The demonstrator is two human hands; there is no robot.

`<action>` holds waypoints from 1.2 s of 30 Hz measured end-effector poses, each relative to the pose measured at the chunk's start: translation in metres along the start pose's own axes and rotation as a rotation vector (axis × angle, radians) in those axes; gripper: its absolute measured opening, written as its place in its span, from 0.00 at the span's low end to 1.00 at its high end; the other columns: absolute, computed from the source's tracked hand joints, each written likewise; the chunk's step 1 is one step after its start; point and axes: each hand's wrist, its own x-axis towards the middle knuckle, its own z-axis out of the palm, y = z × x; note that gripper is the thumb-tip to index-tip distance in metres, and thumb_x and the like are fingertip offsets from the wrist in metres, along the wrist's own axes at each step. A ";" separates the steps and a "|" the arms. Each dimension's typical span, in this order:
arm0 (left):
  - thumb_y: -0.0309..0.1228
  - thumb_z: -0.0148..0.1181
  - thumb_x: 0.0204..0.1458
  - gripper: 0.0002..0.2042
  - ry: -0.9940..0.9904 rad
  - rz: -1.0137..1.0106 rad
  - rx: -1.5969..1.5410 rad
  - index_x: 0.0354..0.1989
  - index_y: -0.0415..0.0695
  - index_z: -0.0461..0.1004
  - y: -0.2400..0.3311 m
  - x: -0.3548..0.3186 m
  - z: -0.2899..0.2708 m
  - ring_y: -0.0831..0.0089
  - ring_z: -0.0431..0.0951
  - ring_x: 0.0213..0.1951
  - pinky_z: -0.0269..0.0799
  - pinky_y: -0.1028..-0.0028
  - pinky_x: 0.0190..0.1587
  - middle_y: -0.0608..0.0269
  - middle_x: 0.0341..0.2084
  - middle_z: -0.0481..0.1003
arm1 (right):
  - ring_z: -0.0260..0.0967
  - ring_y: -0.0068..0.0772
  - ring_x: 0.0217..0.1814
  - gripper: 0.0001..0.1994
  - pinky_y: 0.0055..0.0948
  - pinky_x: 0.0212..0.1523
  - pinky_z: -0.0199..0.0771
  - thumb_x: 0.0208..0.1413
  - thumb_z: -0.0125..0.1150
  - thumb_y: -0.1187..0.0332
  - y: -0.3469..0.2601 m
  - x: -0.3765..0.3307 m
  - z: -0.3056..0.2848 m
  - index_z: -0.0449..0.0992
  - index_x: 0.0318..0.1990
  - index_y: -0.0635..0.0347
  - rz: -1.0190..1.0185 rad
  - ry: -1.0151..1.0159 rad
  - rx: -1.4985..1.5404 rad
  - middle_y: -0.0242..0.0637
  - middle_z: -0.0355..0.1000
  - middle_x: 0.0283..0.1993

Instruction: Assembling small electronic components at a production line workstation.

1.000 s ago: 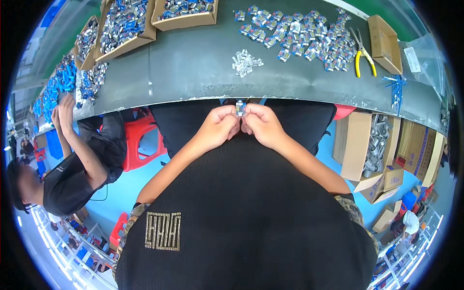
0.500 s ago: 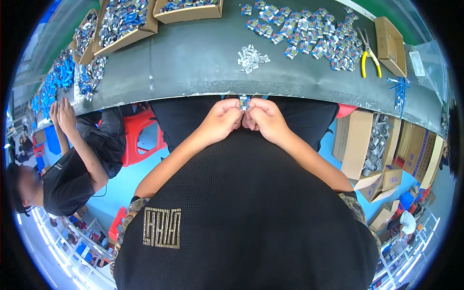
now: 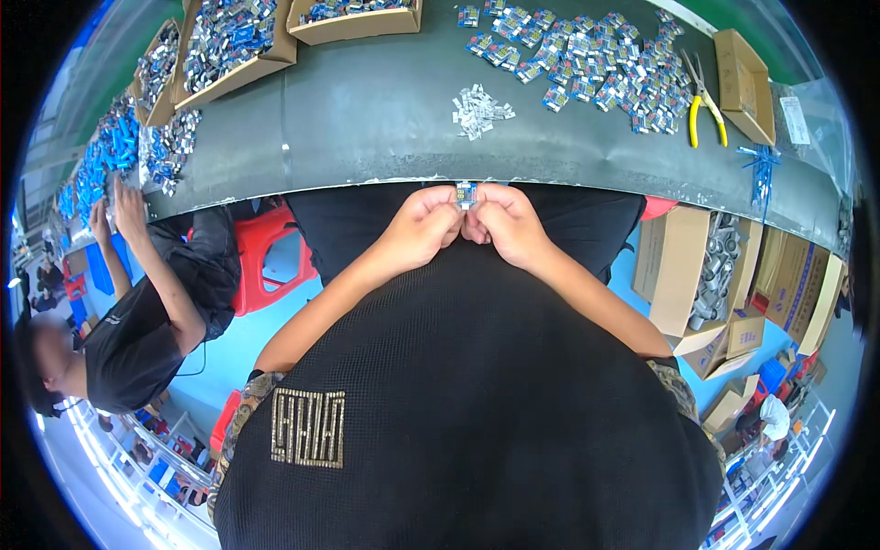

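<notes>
A small blue circuit board (image 3: 467, 194) sits between my two hands at the table's near edge. My left hand (image 3: 424, 225) pinches its left side, and my right hand (image 3: 504, 223) pinches its right side, with thumbs and curled fingers meeting below it. Beyond my hands, a pile of small white parts (image 3: 481, 112) lies on the dark table (image 3: 367, 110). Farther right is a wide spread of similar blue boards (image 3: 587, 64).
Yellow-handled pliers (image 3: 704, 105) lie beside a cardboard tray (image 3: 744, 87). Blue ties (image 3: 761, 174) hang near the right edge. Cardboard boxes of small parts (image 3: 234, 41) stand far left. A co-worker's hands (image 3: 119, 211) are near blue parts (image 3: 108, 151). A carton of metal pieces (image 3: 715, 275) stands right.
My hands keep their pinch on the board, almost in place. The co-worker's hands at the left have shifted slightly.
</notes>
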 end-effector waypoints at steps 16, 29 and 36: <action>0.26 0.55 0.59 0.05 0.133 0.387 0.207 0.38 0.37 0.72 0.036 -0.040 0.026 0.78 0.75 0.26 0.73 0.78 0.29 0.62 0.25 0.75 | 0.62 0.15 0.22 0.04 0.20 0.23 0.61 0.55 0.58 0.73 -0.069 -0.027 0.014 0.73 0.30 0.63 -0.309 -0.006 -0.612 0.28 0.69 0.25; 0.42 0.61 0.54 0.21 0.890 0.682 1.213 0.43 0.33 0.77 0.217 0.045 -0.062 0.75 0.74 0.25 0.69 0.74 0.31 0.59 0.23 0.78 | 0.70 0.38 0.34 0.11 0.34 0.34 0.70 0.46 0.67 0.67 -0.111 0.012 -0.030 0.75 0.37 0.57 -0.643 0.790 -1.356 0.35 0.70 0.32; 0.34 0.58 0.58 0.15 0.600 0.742 0.641 0.48 0.36 0.75 0.141 0.008 0.016 0.84 0.70 0.26 0.66 0.82 0.30 0.70 0.24 0.73 | 0.71 0.35 0.35 0.14 0.30 0.36 0.72 0.45 0.68 0.74 -0.091 -0.004 -0.045 0.76 0.42 0.57 -0.901 0.736 -1.343 0.34 0.75 0.36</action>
